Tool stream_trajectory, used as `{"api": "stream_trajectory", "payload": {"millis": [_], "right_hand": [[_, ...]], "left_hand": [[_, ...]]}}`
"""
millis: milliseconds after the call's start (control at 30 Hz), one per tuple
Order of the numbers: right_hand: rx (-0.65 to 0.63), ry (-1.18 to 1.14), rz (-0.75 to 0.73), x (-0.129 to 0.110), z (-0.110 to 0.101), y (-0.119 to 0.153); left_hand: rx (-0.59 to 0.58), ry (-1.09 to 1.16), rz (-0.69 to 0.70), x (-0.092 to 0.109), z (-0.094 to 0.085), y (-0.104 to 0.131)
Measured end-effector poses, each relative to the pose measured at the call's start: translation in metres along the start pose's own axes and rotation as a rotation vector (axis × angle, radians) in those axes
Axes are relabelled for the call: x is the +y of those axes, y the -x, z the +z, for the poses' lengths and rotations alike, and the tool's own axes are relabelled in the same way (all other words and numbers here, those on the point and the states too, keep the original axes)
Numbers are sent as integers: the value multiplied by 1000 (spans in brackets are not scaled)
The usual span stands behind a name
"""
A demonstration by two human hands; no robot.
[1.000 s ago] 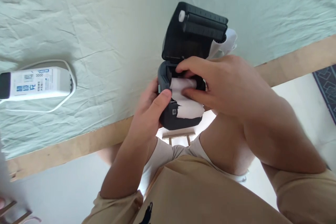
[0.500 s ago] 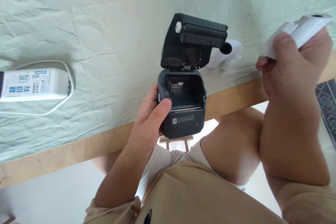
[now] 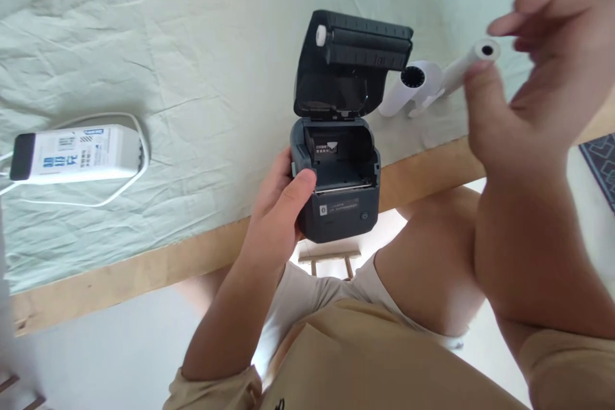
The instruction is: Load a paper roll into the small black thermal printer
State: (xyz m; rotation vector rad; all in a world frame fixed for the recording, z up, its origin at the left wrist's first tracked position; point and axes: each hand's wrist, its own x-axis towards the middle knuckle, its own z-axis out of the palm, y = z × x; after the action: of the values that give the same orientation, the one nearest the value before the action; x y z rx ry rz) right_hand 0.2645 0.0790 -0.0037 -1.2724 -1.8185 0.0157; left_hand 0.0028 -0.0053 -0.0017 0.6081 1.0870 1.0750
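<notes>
My left hand grips a dark portable label printer from its left side, thumb on the rim. The printer's lid stands raised, showing its roller, and no roll shows in the bay. At the right, my right hand is blurred, with its fingers spread apart. A narrow white paper roll rests on the cloth by its thumb; whether they touch I cannot tell. Beside that roll is a wider white paper roll with a dark core, partly behind the printer's lid.
A white power strip with its cable looped around it lies at the left. Pale green wrinkled cloth covers the table, whose wooden edge runs in front of my lap. A patterned dark mat shows at far right.
My right hand has let go of the narrow paper roll, which now rests by the wider roll. Its fingers have opened. The left hand still holds the printer with its lid up.
</notes>
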Motion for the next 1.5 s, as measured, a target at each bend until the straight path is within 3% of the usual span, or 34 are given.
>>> {"api": "stream_trajectory", "payload": {"millis": [100,200,300,400,533,600,667,800,900,1067,1300,1500], "right_hand": [[-163,2,24,-15,15,-2],[-251,23,147,-11,31,-3],[-238,19,135,-3,39,-1],[-136,-112,107,-8,34,4],[61,-309,32,-36,17,15],[-2,-369,-62,-55,11,21],[-155,-375,-99,-72,10,25],[-210,-245,-169,-92,20,30],[-185,-283,-109,-92,25,30],[-34,-248,-224,-84,29,22],[-245,-297,-222,-73,33,16],[-145,-376,-270,-82,28,20]], "left_hand": [[-17,12,-4,0,0,0],[-23,5,-35,-1,-1,-1],[-28,-4,-39,-1,-3,0],[-35,-19,-33,0,-5,2],[-50,-49,-17,2,-5,3],[-59,-58,5,2,-4,3],[-55,-71,18,1,-4,3],[-17,-110,61,-1,-6,3],[-8,-108,111,-2,-6,3],[-34,-77,122,-1,-5,4],[-74,-124,88,-1,-7,1],[-56,-116,84,-1,-6,2]]}}
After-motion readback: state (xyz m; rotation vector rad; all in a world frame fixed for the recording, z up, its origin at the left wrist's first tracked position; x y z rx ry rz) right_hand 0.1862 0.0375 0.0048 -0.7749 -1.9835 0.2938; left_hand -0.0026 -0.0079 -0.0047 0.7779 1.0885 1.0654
